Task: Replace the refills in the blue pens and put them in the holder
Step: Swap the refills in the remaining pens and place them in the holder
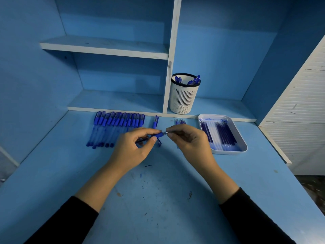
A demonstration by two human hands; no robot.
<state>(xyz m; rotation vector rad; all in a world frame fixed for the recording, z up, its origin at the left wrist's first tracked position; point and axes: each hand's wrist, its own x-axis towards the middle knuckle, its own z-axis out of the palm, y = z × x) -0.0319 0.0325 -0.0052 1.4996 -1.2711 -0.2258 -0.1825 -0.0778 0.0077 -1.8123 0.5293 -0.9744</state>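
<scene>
While left hand (133, 148) and right hand (190, 141) pinch a pen (159, 135), holder (182, 99) stands behind.

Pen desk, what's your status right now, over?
Left hand grips pen; right hand pinches its tip end. Holder has a few pens, row of pens waiting at left. Nothing in the way.
</scene>
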